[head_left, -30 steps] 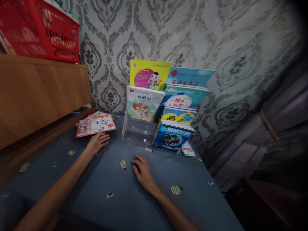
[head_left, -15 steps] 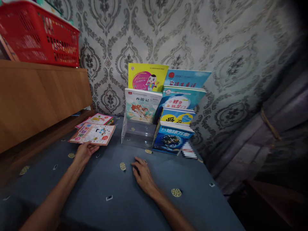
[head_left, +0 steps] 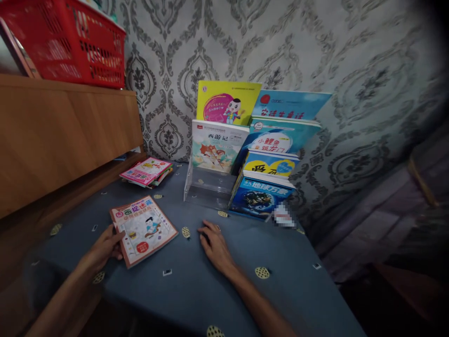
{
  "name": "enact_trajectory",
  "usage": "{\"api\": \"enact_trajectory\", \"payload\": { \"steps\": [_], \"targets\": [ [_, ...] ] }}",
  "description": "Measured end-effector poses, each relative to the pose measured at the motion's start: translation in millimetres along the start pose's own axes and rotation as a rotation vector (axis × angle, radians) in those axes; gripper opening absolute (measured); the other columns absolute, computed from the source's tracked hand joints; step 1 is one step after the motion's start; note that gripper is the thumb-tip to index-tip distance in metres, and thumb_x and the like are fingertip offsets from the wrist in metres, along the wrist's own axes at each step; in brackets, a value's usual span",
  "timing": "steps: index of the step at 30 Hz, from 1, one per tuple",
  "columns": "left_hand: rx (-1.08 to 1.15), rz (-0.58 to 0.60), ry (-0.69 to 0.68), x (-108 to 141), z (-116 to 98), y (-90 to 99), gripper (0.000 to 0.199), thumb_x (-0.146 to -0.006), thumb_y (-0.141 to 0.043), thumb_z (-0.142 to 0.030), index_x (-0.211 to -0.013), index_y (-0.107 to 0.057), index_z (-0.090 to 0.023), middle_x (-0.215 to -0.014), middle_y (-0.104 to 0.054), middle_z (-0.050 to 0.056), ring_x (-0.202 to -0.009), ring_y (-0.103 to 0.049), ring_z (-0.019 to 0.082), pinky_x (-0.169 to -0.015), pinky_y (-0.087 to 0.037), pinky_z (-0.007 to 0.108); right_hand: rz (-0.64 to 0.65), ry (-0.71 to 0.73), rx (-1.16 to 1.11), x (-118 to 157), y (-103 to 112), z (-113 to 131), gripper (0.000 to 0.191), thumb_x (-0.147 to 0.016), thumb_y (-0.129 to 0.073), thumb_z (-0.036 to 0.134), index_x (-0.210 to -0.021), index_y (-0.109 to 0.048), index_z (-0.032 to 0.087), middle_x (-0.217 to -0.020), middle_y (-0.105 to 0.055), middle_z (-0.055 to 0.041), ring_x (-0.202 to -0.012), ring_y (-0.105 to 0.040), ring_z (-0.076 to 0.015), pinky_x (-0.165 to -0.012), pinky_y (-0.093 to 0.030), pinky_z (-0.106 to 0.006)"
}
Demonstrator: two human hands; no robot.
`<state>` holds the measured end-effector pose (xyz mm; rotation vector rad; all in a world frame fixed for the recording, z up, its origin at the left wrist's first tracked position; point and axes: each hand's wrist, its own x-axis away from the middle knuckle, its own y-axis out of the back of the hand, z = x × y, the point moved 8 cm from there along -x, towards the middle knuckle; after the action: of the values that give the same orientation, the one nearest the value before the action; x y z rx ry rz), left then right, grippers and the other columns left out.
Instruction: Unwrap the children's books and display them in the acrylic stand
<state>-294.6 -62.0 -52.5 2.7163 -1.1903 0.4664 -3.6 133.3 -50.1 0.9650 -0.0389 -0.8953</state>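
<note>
My left hand [head_left: 107, 245] grips the lower left edge of a thin orange-bordered picture book [head_left: 147, 231], thumb on the cover and fingers underneath. The book is tilted above or against the cloth; I cannot tell whether it touches. Behind it lies a small pile of books with a pink cover [head_left: 145, 171] on top. My right hand [head_left: 214, 245] rests on the cloth with its fingers loosely apart, holding nothing. Beyond it stands a clear stepped book rack [head_left: 210, 194]. A white book [head_left: 219, 147] and a yellow book [head_left: 228, 103] fill its upper left tiers.
Several blue books [head_left: 263, 199] stand in the rack's right side. A dark blue patterned cloth [head_left: 175, 299] covers the table. At left, a red basket [head_left: 87, 51] sits on a wooden cabinet [head_left: 70, 140]. A purple curtain [head_left: 379, 215] hangs at right.
My left hand has drawn the orange-bordered book off the pile, towards me, and the pink-covered book now shows fully. My right hand stays on the cloth. The view has shifted slightly.
</note>
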Motion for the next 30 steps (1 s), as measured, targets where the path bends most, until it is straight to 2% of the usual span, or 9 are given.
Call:
{"api": "enact_trajectory", "payload": {
  "steps": [4,8,13,16,18,22,25,28,30],
  "targets": [
    [-0.090,0.074,0.031,13.7,-3.7,-14.1,0.071,-0.068,-0.080,-0.030,-0.127,-0.043,-0.020,-0.050,-0.058,-0.009,-0.039,-0.058,0.015,-0.032,-0.043,0.018,-0.001,0.004,-0.020,1.3,0.7,1.6,0.030,-0.094,-0.048,0.025,-0.113,-0.070,0.016,-0.140,-0.058,-0.0172,-0.133,-0.052,-0.0292,-0.117,-0.032,-0.058],
    [-0.157,0.202,0.084,20.9,-0.4,-34.5,0.083,-0.070,-0.078,-0.031,-0.142,-0.038,-0.020,-0.052,-0.063,-0.004,-0.038,-0.057,0.017,-0.031,-0.042,0.020,0.006,0.024,-0.050,2.6,4.7,7.9,0.030,-0.095,-0.047,0.025,-0.113,-0.070,0.017,-0.138,-0.060,-0.0163,-0.131,-0.054,-0.0277,-0.114,-0.037,-0.055],
    [-0.058,0.340,0.178,17.9,18.1,-64.9,0.084,-0.070,-0.079,-0.023,-0.146,-0.043,-0.023,-0.052,-0.065,0.000,-0.037,-0.058,0.020,-0.029,-0.041,0.022,0.010,0.081,-0.085,3.9,13.0,23.0,0.031,-0.096,-0.047,0.026,-0.117,-0.068,0.019,-0.136,-0.062,-0.0145,-0.130,-0.055,-0.0256,-0.113,-0.040,-0.051],
    [0.100,0.320,0.217,10.3,30.1,-80.3,0.071,-0.077,-0.073,-0.027,-0.144,-0.047,-0.022,-0.051,-0.063,0.000,-0.042,-0.062,0.019,-0.034,-0.045,0.021,-0.010,0.143,-0.093,5.7,19.2,33.5,0.030,-0.096,-0.046,0.022,-0.115,-0.070,0.020,-0.134,-0.064,-0.0130,-0.129,-0.055,-0.0243,-0.113,-0.040,-0.050],
    [0.105,0.325,0.209,6.7,34.4,-92.9,0.066,-0.080,-0.070,-0.031,-0.142,-0.049,-0.020,-0.051,-0.063,-0.001,-0.045,-0.064,0.019,-0.037,-0.048,0.021,-0.035,0.200,-0.091,7.5,24.8,41.3,0.030,-0.095,-0.046,0.020,-0.113,-0.070,0.019,-0.130,-0.066,-0.0133,-0.127,-0.057,-0.0240,-0.112,-0.041,-0.048],
    [-0.125,0.476,0.128,11.9,28.4,-134.7,0.070,-0.080,-0.070,-0.028,-0.144,-0.045,-0.018,-0.051,-0.062,-0.004,-0.037,-0.060,0.016,-0.034,-0.046,0.020,-0.043,0.303,-0.087,10.7,33.7,56.5,0.032,-0.096,-0.045,0.018,-0.116,-0.069,0.020,-0.125,-0.069,-0.0121,-0.124,-0.059,-0.0231,-0.109,-0.045,-0.046],
    [-0.352,0.606,0.047,24.5,18.8,-171.7,0.081,-0.080,-0.069,-0.026,-0.151,-0.032,-0.017,-0.049,-0.062,-0.005,-0.032,-0.056,0.016,-0.030,-0.041,0.019,-0.004,0.337,-0.048,12.2,32.9,63.2,0.032,-0.096,-0.044,0.018,-0.118,-0.068,0.019,-0.126,-0.068,-0.0121,-0.124,-0.059,-0.0232,-0.109,-0.046,-0.046],
    [-0.517,0.641,-0.046,34.9,10.6,-197.9,0.079,-0.083,-0.065,-0.029,-0.152,-0.029,-0.015,-0.050,-0.063,-0.003,-0.033,-0.056,0.017,-0.030,-0.037,0.019,0.044,0.330,-0.007,13.6,26.9,63.2,0.033,-0.098,-0.044,0.021,-0.121,-0.067,0.017,-0.131,-0.065,-0.0130,-0.127,-0.057,-0.0235,-0.110,-0.046,-0.044],
    [-0.596,0.630,-0.107,38.3,7.0,-206.7,0.074,-0.085,-0.063,-0.031,-0.151,-0.032,-0.015,-0.048,-0.060,-0.004,-0.032,-0.055,0.016,-0.031,-0.034,0.019,0.070,0.304,0.011,14.1,22.5,59.7,0.035,-0.099,-0.044,0.023,-0.127,-0.064,0.018,-0.135,-0.062,-0.0127,-0.130,-0.055,-0.0232,-0.112,-0.045,-0.044]
  ]
}}
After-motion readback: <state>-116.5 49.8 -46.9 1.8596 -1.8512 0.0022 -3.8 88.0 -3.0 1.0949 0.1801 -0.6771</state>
